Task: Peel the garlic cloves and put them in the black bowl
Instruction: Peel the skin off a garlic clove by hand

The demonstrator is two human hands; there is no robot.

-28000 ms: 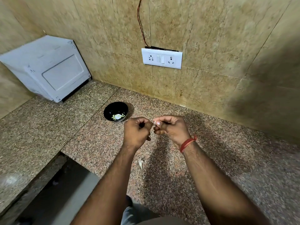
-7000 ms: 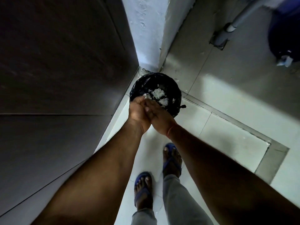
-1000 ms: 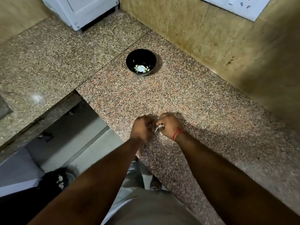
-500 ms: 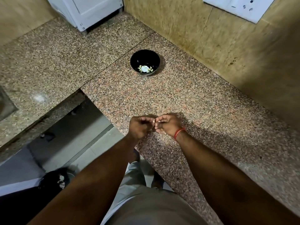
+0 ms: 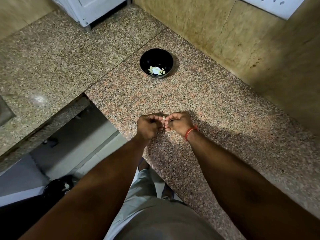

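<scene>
Speckled pink-brown granite counter (image 5: 199, 101), black bowl (image 5: 147, 60) with pale cloves (image 5: 156, 70), red wrist thread (image 5: 190, 132)

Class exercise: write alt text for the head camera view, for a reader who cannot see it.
Two hands, left hand and right hand, pinch a small garlic clove between them above a speckled granite counter. Farther back stands a black bowl holding peeled cloves.
</scene>
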